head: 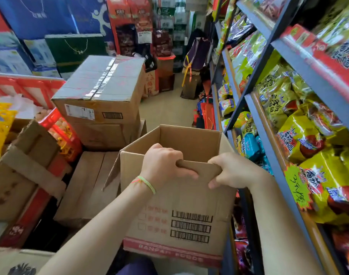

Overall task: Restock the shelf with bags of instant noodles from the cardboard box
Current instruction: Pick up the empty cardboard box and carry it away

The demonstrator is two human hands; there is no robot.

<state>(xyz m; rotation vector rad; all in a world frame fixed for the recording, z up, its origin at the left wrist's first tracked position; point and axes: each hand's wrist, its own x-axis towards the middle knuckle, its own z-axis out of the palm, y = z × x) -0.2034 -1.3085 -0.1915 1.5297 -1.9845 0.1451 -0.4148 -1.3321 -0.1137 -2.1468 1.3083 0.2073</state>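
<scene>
Both forearms reaching in from the near edge, meeting at the near wall of the open box (181,211). Box held up close to the right-hand shelf (269,153), top flaps open, one flap hanging loose at the near left corner. Inside of the box mostly hidden behind its near wall; only bare cardboard showing on the far inner wall, no bags visible in it, so probably empty or nearly so. Likely gripped by the rim for lifting or shifting it, either closer to the shelf or out of the way.

Shelf running from near right to far, packed on several tiers with yellow-green noodle bags (300,135), some stacked flat, some leaning. Stock already dense at this level, so the task judged well along.

Taped box (102,90) at middle left, closed, sitting on another carton, well apart from the held box. Red crate (60,133) further left, behind a torn carton.

Left hand (161,165) over the rim, fingers curled inside, thumb pressed along the outer face. Right hand (231,169) just beside it, gripping the same edge likewise, fingers hooked over and inward, thumb outside. Two-handed grip near the middle presumably for balance. Thin green band (147,183) round the left wrist.
</scene>
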